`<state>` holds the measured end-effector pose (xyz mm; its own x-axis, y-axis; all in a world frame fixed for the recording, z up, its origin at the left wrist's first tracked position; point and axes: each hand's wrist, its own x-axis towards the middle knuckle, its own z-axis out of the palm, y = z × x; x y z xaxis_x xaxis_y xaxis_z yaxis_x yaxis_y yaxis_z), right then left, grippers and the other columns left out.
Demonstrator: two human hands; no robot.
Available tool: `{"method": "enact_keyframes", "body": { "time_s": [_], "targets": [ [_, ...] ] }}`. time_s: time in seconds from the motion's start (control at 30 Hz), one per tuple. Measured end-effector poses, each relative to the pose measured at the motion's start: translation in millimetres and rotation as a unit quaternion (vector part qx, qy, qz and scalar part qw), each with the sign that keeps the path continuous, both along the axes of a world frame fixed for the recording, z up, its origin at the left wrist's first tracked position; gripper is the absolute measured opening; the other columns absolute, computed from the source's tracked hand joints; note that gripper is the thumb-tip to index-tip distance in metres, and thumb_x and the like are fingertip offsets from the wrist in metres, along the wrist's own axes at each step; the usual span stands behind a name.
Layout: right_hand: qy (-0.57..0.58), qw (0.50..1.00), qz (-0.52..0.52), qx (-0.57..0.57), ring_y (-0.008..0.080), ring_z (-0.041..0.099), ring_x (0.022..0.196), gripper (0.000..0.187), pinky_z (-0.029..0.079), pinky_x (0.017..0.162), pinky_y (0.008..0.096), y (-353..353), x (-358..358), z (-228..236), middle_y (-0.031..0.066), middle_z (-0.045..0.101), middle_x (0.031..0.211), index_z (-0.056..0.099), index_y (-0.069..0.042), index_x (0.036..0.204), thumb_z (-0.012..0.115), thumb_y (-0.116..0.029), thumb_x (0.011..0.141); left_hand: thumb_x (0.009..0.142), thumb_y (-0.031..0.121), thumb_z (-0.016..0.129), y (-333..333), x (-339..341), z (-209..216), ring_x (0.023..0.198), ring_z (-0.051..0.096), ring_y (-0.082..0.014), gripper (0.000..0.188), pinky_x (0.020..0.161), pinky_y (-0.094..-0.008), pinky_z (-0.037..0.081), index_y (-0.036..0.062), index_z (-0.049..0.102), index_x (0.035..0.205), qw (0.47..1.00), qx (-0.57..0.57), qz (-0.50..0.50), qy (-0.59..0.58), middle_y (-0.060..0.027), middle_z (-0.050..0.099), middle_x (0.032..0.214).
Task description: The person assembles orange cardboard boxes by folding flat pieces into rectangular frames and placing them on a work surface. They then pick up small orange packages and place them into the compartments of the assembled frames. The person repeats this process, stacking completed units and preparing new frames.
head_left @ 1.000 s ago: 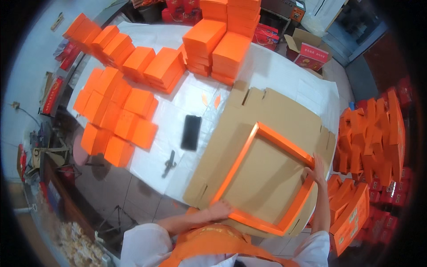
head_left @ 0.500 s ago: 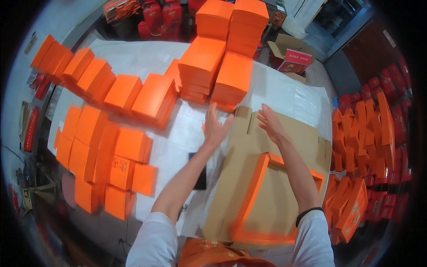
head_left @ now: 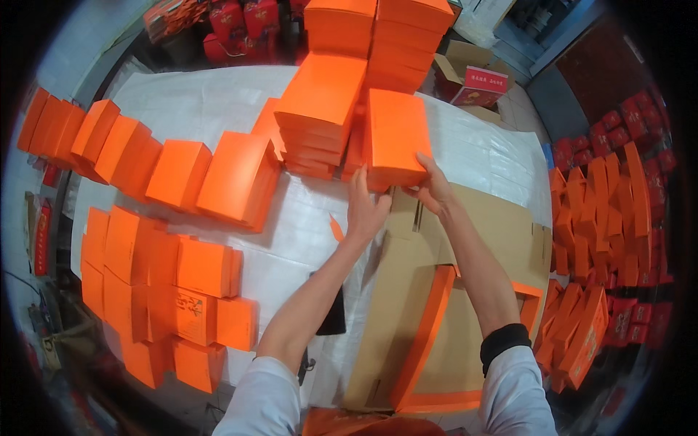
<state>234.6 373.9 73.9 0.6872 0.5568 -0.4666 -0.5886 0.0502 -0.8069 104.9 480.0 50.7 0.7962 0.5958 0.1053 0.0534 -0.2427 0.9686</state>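
A plain orange box (head_left: pixel 398 134) stands at the near right of the tall orange stacks. My right hand (head_left: pixel 434 187) grips its near right corner, with fingers over the edge and thumb lower down. My left hand (head_left: pixel 366 207) is beside the near left corner, fingers straight and thumb apart; whether the fingertips touch the box is hard to see. Just left is a stack of orange boxes (head_left: pixel 320 94). Under my right forearm, an orange open frame (head_left: pixel 425 338) lies on a flat brown cardboard sheet (head_left: pixel 480 218).
Orange boxes (head_left: pixel 236 174) stand in a row across the white-covered table (head_left: pixel 283 247), with another cluster (head_left: pixel 196 269) nearer left. A dark flat object (head_left: pixel 333 312) lies under my left forearm. Orange pieces (head_left: pixel 600 203) are piled at right. An open carton (head_left: pixel 472 76) stands behind.
My hands have reached forward to the near box, and the right has closed on its corner. That box now sits farther right of the stack beside it. The view has shifted slightly.
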Motion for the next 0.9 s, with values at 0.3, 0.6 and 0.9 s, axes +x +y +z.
{"method": "enact_keyframes", "body": {
  "time_s": [0.3,0.6,0.9],
  "targets": [
    [0.005,0.996,-0.018,0.087,0.0188,0.047,0.105,0.048,0.042,0.084,0.0439,-50,-39,28,0.0047,0.049,0.117,0.044,-0.011,0.118,0.058,-0.037,0.081,0.069,0.003,0.051,-21,-56,40,0.128,0.025,-0.0332,0.066,0.105,-0.0403,0.023,-0.0013,0.03,0.131,0.994,0.067,-0.092,-0.002,-0.0176,0.028,0.137],
    [0.194,0.971,0.128,0.06,0.0226,0.041,0.119,0.059,0.035,0.095,0.0442,-187,-175,103,0.0072,0.042,0.13,0.032,-0.008,0.132,0.053,-0.036,0.085,0.066,0.007,0.062,-10,-150,93,0.119,0.037,-0.0331,0.055,0.101,-0.0537,0.025,0.0344,0.044,0.11,0.71,0.638,-0.281,-0.098,-0.0129,0.036,0.124],
    [0.179,0.954,0.214,0.106,0.0239,0.029,0.127,0.079,0.03,0.1,0.0422,-343,-237,138,0.0101,0.025,0.141,0.02,-0.007,0.138,0.047,-0.057,0.083,0.061,0.032,0.075,-132,-194,162,0.118,0.037,-0.0324,0.082,0.099,-0.0492,0.029,0.0269,0.029,0.129,0.858,0.233,-0.443,-0.117,-0.0145,0.036,0.124]
  ]
}}
